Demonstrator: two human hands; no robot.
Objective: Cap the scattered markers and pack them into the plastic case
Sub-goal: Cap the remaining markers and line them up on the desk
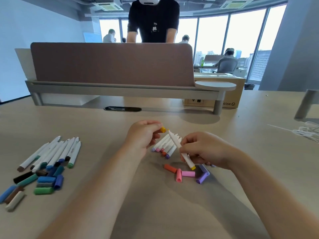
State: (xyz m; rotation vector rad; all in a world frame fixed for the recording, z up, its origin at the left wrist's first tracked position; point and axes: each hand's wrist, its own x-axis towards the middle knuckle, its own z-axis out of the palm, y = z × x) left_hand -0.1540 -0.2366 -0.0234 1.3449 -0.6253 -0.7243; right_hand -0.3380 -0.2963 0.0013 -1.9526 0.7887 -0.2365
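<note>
1. While the table [241, 152] carries a marker heap [57, 152] at left, the right hand [205, 149] grips a white marker [174, 140] at centre.
2. The left hand [143, 135] pinches a yellow cap [163, 129] just beside its far tip.
3. Loose caps [188, 173] lie nearer.

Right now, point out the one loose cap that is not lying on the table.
The yellow cap: the left hand pinches it in the air; the rest lie on the table.

Single head-worn cam, wide-angle, pitched forward and down over the table [86, 128]. Close range: left hand [144, 135] and right hand [205, 149] sit mid-frame, near the lens. Far side shows desk divider [112, 62] and windows [214, 37] behind it.
</note>
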